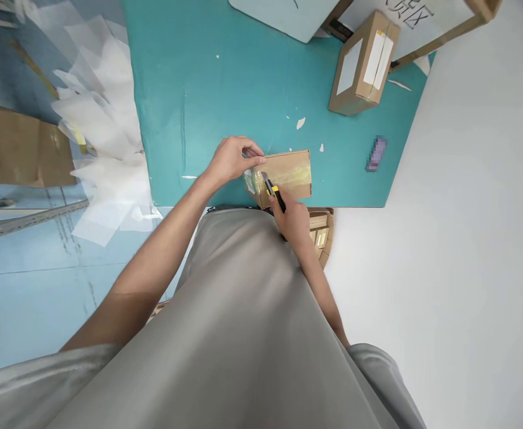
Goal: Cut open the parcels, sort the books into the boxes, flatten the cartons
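Note:
A small taped cardboard box (290, 170) lies at the front edge of the green table (234, 89). My right hand (293, 220) is closed around a black and yellow utility knife (275, 192), whose blade end is over the box's left part. At the box's upper left corner is my left hand (238, 158), its thumb and fingertips close together at the edge. Whether those fingers pinch a bit of tape or card is too small to tell. Clear tape and a pale label show on the box.
A taller labelled box (364, 65) stands at the back right, beside a white panel with writing (413, 27). White paper sheets (104, 101) hang along the left side. A purple blurred item (376, 154) lies at the right. Paper scraps dot the table.

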### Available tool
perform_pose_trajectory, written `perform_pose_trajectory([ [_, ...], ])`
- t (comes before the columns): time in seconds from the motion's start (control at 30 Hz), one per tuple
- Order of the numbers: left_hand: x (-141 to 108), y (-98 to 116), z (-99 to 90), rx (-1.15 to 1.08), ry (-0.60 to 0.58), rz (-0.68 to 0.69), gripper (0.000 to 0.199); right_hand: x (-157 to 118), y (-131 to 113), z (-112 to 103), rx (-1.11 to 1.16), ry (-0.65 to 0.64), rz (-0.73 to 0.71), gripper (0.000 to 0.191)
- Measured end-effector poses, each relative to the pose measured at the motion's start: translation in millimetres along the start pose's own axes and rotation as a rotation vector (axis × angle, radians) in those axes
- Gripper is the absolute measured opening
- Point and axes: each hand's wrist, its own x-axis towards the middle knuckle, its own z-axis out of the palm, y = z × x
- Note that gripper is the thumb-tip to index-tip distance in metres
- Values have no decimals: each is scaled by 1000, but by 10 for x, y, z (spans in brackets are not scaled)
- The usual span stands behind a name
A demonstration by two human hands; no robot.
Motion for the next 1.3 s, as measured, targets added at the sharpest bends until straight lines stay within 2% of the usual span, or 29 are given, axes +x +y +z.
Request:
perform_pose_trajectory([
  [0.13,27,-29,-6,11,-9,11,19,26,-147,32,-7,3,32,58],
  [0.43,17,-53,1,-12,-18,20,19,8,-353,-49,-105,-23,95,56],
  [0.7,-16,-26,54,-8,37,8,12,-96,-518,-157,-156,-74,137,52],
  [0.97,-84,-23,124,-38,79,-16,9,-373,-505,-244,-253,-209,154,48],
  [1.13,-83,-22,112,5,106,-29,11,-458,-522,-213,-288,-291,156,46],
  [1.3,-122,-24,113,20,118,-30,15,-515,-388,-248,-270,-284,141,49],
])
